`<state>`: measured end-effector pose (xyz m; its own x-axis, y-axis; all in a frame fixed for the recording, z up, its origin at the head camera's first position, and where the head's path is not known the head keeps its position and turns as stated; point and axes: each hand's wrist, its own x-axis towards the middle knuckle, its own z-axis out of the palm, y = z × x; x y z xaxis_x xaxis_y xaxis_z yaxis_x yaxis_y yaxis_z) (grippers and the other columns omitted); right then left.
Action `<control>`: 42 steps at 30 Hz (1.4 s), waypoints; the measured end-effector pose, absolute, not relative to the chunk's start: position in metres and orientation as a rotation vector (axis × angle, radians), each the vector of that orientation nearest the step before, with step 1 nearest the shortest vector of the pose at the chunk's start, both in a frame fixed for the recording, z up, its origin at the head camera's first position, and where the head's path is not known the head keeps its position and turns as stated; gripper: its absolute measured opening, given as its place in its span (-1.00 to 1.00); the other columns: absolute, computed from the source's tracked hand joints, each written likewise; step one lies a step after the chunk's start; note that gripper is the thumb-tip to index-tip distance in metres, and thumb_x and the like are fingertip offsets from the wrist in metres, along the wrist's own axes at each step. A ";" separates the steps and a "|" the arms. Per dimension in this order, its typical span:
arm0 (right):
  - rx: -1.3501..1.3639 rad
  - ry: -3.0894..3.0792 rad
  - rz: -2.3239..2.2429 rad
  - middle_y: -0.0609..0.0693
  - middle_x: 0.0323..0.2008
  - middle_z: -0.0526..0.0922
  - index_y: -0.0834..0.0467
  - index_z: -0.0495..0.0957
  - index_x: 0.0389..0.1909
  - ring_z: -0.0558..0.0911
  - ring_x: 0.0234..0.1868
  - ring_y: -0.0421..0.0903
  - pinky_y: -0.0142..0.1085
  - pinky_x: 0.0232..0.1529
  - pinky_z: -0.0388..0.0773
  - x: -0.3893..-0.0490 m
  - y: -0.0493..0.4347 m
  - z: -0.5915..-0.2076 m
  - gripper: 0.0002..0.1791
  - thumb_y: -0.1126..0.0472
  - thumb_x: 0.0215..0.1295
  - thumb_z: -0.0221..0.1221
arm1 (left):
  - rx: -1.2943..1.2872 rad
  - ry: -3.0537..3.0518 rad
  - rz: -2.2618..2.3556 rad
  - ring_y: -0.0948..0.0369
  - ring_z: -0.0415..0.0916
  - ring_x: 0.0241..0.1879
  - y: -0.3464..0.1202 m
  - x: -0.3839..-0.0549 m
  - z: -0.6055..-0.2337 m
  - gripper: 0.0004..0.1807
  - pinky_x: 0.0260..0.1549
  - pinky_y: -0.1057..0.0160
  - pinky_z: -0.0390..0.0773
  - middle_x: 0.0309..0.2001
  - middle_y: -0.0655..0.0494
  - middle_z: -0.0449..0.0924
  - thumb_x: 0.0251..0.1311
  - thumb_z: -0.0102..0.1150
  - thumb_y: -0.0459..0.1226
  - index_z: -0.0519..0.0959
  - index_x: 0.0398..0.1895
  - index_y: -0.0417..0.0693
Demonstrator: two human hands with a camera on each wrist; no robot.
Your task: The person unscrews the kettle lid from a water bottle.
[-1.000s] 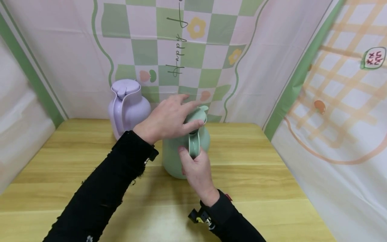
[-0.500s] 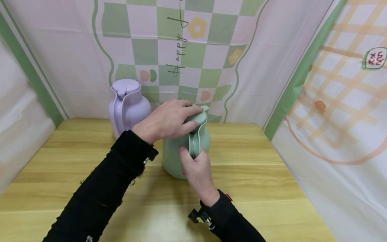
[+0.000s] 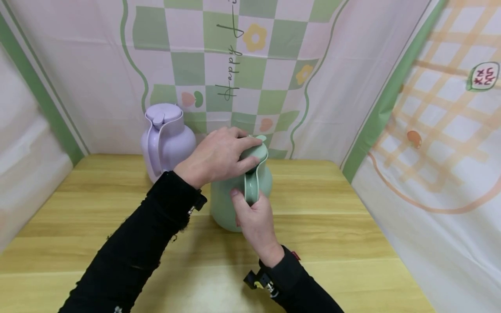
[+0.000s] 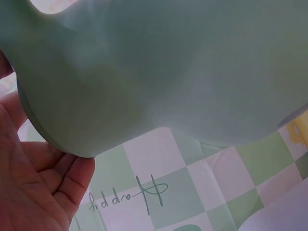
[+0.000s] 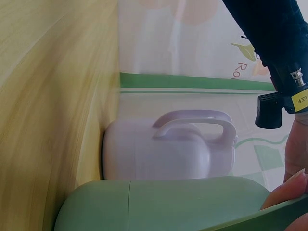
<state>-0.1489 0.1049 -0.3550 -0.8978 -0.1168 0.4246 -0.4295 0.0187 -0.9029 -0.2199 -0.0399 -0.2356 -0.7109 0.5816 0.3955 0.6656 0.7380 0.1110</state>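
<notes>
A pale green thermos jug [image 3: 227, 206] stands upright on the wooden table in the head view. My right hand [image 3: 256, 224] grips its handle [image 3: 252, 187], thumb along the side. From above, my left hand [image 3: 215, 152] holds the round lid [image 3: 256, 153], thumb on the near side. In the left wrist view, the bent fingers of that left hand [image 4: 33, 187] touch the edge at the jug's top, and the green body [image 4: 154, 72] fills the upper part. The right wrist view has the jug's side [image 5: 163, 204] close up. Part of the lid is hidden under my left hand.
A lilac thermos jug [image 3: 174, 143] stands behind and left of the green one, partly behind my left wrist. The wooden table [image 3: 321, 243] ends at a printed cloth backdrop [image 3: 188, 65], with more cloth on both sides.
My left hand's fingers were raised and spread over the lid a second ago; they have come down onto it. The right hand and both jugs have stayed in place.
</notes>
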 end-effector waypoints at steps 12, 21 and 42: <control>0.565 -2.066 1.981 -0.02 -0.79 0.29 0.17 0.29 -0.55 0.33 -0.78 -0.08 -0.30 -0.67 0.28 -0.148 0.105 -0.355 -0.53 0.06 0.58 0.12 | -0.903 -2.554 -0.357 0.01 0.52 0.13 -0.037 -0.222 -0.240 -0.48 0.11 -0.01 0.50 0.16 -0.01 0.65 0.45 0.07 0.16 0.62 0.32 0.21; 0.628 -2.037 1.984 -0.04 -0.80 0.29 0.14 0.30 -0.52 0.33 -0.79 -0.10 -0.29 -0.68 0.29 -0.149 0.105 -0.357 -0.56 0.07 0.60 0.11 | -0.852 -2.562 -0.329 0.04 0.47 -0.03 -0.036 -0.223 -0.241 -0.43 -0.04 0.04 0.47 0.02 -0.01 0.62 0.41 0.10 0.26 0.62 0.30 0.21; 0.619 -2.026 1.980 -0.04 -0.81 0.28 0.16 0.29 -0.54 0.31 -0.80 -0.12 -0.31 -0.69 0.27 -0.149 0.105 -0.355 -0.55 0.09 0.59 0.13 | -0.684 -2.570 -0.283 0.04 0.35 -0.25 -0.026 -0.222 -0.241 -0.34 -0.23 0.09 0.38 -0.23 -0.02 0.47 0.27 0.09 0.43 0.65 0.10 0.19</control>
<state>-0.1487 0.1051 -0.3550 -0.8810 -0.1302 0.4548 -0.4577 -0.0087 -0.8891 -0.2220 -0.0256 -0.2405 -0.7688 0.4178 0.4841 0.5132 0.8548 0.0773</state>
